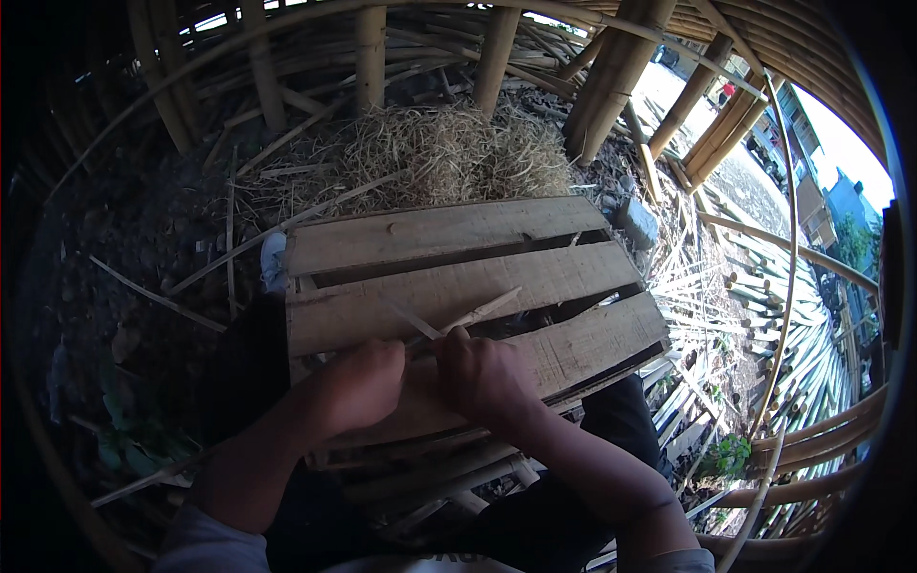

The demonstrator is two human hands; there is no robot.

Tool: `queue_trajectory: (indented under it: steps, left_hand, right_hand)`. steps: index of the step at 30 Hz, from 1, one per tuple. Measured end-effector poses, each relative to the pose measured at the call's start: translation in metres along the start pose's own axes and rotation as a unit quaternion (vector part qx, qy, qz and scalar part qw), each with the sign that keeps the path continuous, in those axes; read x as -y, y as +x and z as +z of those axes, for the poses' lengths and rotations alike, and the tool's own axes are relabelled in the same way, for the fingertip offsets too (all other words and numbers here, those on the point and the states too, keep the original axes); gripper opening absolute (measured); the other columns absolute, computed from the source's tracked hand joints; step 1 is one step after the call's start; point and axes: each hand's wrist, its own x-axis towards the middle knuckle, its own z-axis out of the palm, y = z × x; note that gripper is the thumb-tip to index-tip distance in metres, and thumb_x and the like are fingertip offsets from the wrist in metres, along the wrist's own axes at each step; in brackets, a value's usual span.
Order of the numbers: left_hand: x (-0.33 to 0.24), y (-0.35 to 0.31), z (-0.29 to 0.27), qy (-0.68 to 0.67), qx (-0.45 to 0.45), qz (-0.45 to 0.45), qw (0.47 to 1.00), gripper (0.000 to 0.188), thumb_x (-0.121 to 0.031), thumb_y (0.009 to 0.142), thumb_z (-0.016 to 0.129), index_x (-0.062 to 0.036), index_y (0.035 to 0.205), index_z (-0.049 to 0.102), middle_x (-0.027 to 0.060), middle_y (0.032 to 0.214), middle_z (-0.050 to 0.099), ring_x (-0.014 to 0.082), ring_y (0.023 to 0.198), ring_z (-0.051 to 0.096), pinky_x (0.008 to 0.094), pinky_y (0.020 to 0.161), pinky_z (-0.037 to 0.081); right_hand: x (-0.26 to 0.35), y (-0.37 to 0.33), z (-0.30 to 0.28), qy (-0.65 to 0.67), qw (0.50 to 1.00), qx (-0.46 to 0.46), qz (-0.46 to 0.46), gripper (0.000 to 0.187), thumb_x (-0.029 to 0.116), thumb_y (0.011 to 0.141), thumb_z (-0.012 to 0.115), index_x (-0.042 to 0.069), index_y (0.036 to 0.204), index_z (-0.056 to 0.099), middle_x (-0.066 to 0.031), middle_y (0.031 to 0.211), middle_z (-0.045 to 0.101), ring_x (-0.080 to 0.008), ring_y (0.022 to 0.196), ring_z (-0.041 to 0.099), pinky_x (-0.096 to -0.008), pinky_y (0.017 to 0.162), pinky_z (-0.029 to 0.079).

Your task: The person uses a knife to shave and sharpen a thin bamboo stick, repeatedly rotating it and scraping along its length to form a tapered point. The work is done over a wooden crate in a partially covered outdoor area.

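Both my hands are closed above a slatted wooden crate top [449, 224] in front of me. My right hand [489, 380] grips a knife, its handle hidden in the fingers. The thin pale knife blade [413, 317] points away and to the left over the middle slat. My left hand [368, 384] is closed on the near end of a narrow bamboo strip. That bamboo strip [495, 306] slants away to the right, crossing beside the knife just beyond my right hand. The gripped end of the strip is hidden by my fingers.
A heap of curly shavings [449, 158] lies beyond the crate. Bamboo posts [371, 57] and a rail stand behind it. Many cut bamboo poles [798, 334] are piled at right, near a grey block [638, 222]. Loose strips litter the dark ground at left.
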Motion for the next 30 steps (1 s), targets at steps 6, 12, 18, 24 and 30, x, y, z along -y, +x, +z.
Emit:
queue_trajectory:
  steps: [6,12,18,24,30]
  left_hand:
    - [0.007,-0.002,0.011,0.018,-0.039,0.028,0.999,0.012,-0.001,0.089,0.056,0.0066,0.092,0.065,0.0281,0.091,0.07,0.0431,0.089,0.071,0.0486,0.08,0.059]
    - [0.0,-0.01,0.013,0.036,-0.075,0.031,0.996,0.012,-0.003,0.091,0.056,0.0057,0.092,0.064,0.0264,0.085,0.07,0.0427,0.086,0.072,0.0491,0.077,0.059]
    - [-0.01,-0.01,0.013,0.026,-0.087,0.015,0.996,0.025,-0.017,0.103,0.054,0.0046,0.093,0.063,0.0259,0.079,0.07,0.0434,0.08,0.071,0.0503,0.072,0.058]
    - [-0.013,-0.006,0.016,0.075,-0.112,0.041,0.99,0.03,-0.02,0.105,0.052,0.0027,0.09,0.065,0.0237,0.078,0.07,0.0398,0.077,0.073,0.0473,0.069,0.059]
    - [-0.017,-0.009,0.014,0.059,-0.103,0.024,0.993,0.03,-0.021,0.105,0.052,0.0031,0.091,0.064,0.025,0.077,0.069,0.0413,0.077,0.072,0.0492,0.07,0.059]
  right_hand:
    - [0.011,0.003,0.002,0.002,0.999,0.0,0.051,0.026,0.027,0.099,0.059,0.006,0.084,0.058,-0.0159,0.058,0.063,-0.0376,0.054,0.067,-0.0474,0.048,0.053]
    - [0.015,0.001,0.0,0.007,0.997,-0.037,0.063,0.026,0.028,0.096,0.063,0.009,0.079,0.057,-0.0171,0.056,0.061,-0.0394,0.051,0.065,-0.0494,0.046,0.051]
    - [-0.034,0.0,-0.008,-0.058,0.991,-0.08,0.09,0.028,0.028,0.098,0.061,0.009,0.077,0.059,-0.0173,0.058,0.063,-0.0403,0.054,0.066,-0.0509,0.048,0.052]
    - [0.007,-0.005,-0.006,-0.04,0.992,-0.018,0.12,0.035,0.032,0.101,0.056,0.008,0.076,0.058,-0.0176,0.059,0.064,-0.0405,0.057,0.068,-0.0511,0.051,0.054]
    - [-0.041,0.006,-0.014,-0.043,0.993,-0.06,0.092,0.031,0.03,0.098,0.061,0.008,0.075,0.062,-0.02,0.06,0.063,-0.0408,0.056,0.068,-0.0504,0.051,0.054]
